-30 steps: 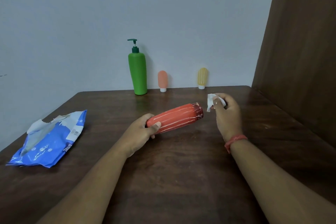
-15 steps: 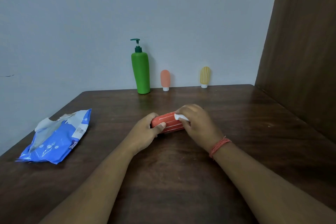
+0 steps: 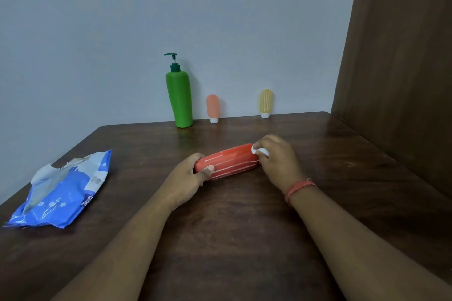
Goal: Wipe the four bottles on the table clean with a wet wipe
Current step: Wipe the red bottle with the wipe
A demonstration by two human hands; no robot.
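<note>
A red bottle with thin white stripes lies on its side in the middle of the frame, just above the dark wooden table. The left hand is closed around its left end, with the thumb on top. The right hand is curled over the bottle's right end and pinches a small white wet wipe against it. Only a bit of the wipe peeks out between the fingers. A thin red string band goes around the right wrist.

At the back of the table, near the pale wall, three more bottles stand up. A tall green pump bottle is just left of the middle. To its right is a small pink bottle standing on its white cap. Farther right is a small yellow bottle with white stripes, also on its white cap.

A blue wipe pack lies open on the table at the lower left of the frame. A brown wooden panel fills the right side.
</note>
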